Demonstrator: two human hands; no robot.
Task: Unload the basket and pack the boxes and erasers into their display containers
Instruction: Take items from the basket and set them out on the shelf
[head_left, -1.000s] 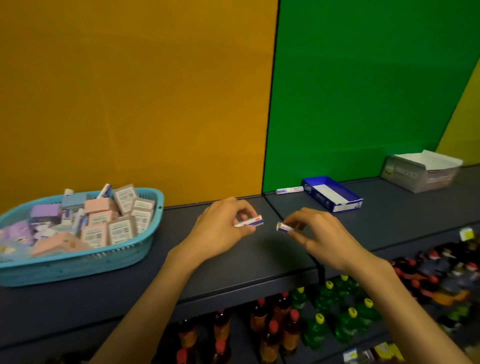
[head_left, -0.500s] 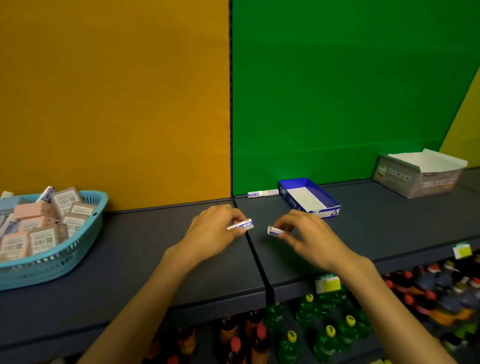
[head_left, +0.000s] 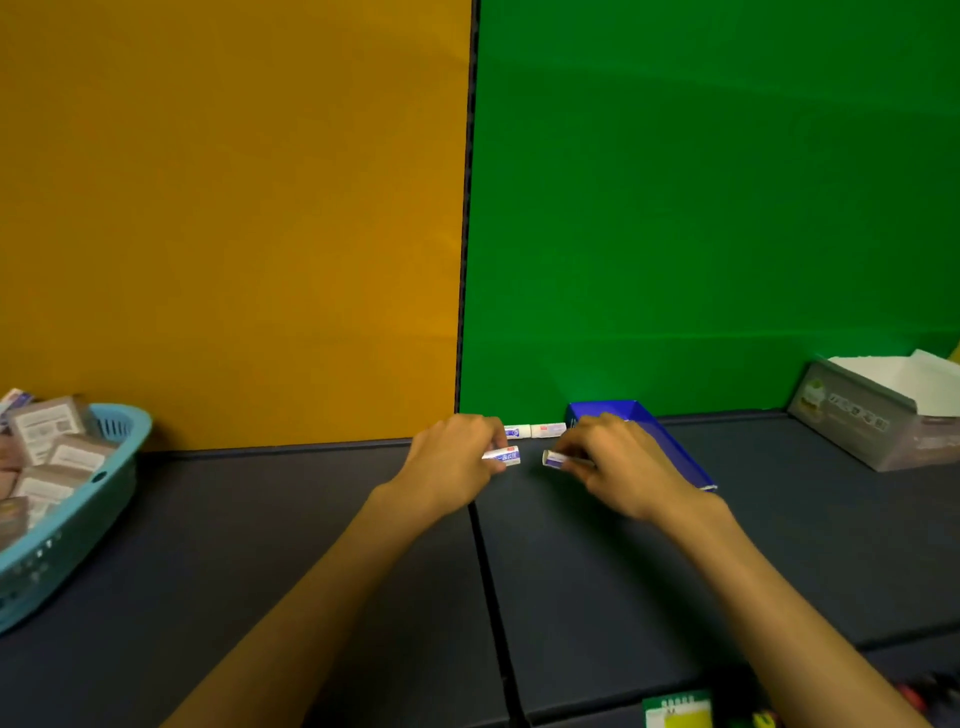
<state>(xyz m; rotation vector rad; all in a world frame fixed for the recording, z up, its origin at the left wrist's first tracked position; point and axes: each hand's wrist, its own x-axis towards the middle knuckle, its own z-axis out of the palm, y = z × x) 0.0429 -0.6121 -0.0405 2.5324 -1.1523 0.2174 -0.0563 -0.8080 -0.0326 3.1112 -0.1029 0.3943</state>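
Observation:
My left hand (head_left: 451, 462) pinches a white-and-blue eraser (head_left: 505, 455) above the dark shelf (head_left: 260, 545). My right hand (head_left: 618, 462) pinches a second eraser (head_left: 554, 459) a short gap to its right, end facing me. Behind them two more erasers (head_left: 535, 431) lie in a row against the green wall. The blue display tray (head_left: 670, 441) stands just behind my right hand, partly hidden by it. The turquoise basket (head_left: 78, 514) with several small boxes (head_left: 47, 431) sits at the far left edge.
A grey display box (head_left: 862, 421) with white lining stands at the back right. A seam (head_left: 485, 566) divides the shelf into two panels. An orange wall and a green wall rise behind. A green price tag (head_left: 675, 712) hangs on the front edge.
Both hands with their erasers have moved away from me toward the back wall and the blue tray. The view has shifted right, so the basket sits further left.

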